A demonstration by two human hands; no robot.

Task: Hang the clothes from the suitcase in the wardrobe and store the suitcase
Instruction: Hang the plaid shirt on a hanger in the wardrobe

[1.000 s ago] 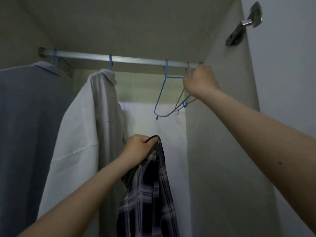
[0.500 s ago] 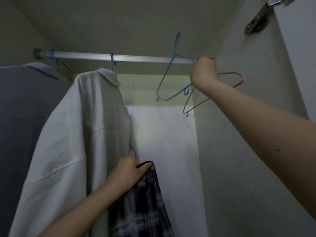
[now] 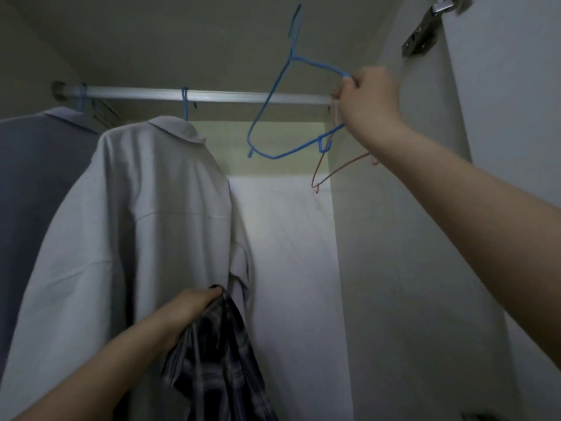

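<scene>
Right hand: The right hand [image 3: 368, 107] is up by the rail [image 3: 212, 96]. Its fingers are curled around one end of the blue hanger [image 3: 283, 101].
Blue hanger: A second ago its hook was on the rail. Now the hook is up above the rail, near the wardrobe roof, and the hanger is tipped. It is off the rail.
Pink hanger: The pink hanger [image 3: 335, 173] is just under the right hand. Half a second ago it swung out to the right. Now it hangs lower, by the side wall. I cannot tell if the hand holds it too, or if it is on the rail.
Left hand: The left hand [image 3: 189, 309] is low down. Its fingers are closed tight around the top of the checked shirt [image 3: 217, 357]. It has sunk lower in the picture than a second ago.
Checked shirt: It hangs down from the left hand, in front of the white shirt [image 3: 127, 226]. It is not on a hanger yet.
Already hung: The white shirt and a grey shirt [image 3: 36, 177] are on blue hangers on the rail.
What this means: I think the free blue hanger is for the checked shirt. Next the shirt goes on it, then back on the rail.
Suitcase: It is not in the picture.
</scene>
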